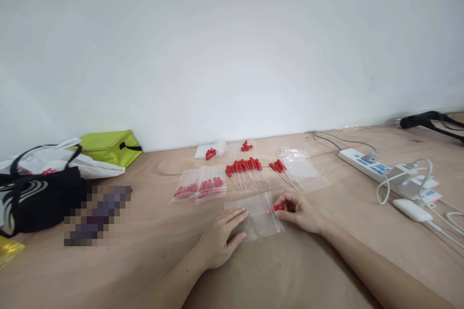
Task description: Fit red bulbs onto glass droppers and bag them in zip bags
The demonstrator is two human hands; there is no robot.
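A clear zip bag [255,228] lies flat in front of me, its zip edge to the right. Resting on its left side, my left hand [222,237] has its fingers stretched out and the thumb apart. My right hand [295,210] pinches the red bulb of a dropper [278,207] at the bag's mouth. The dropper's thin clear stem points left into the bag. Just beyond is a row of red-bulbed droppers [246,166], with a smaller group of droppers [278,166] to its right. Filled zip bags [210,187] lie to the left, red bulbs showing through.
Small red bulbs [210,154] lie on bags near the wall. Flat clear bags [302,169] are at back right. A power strip [366,163] with cables and a white adapter [412,210] occupies the right. On the left are a black bag [47,198] and a lime-green bag [108,149].
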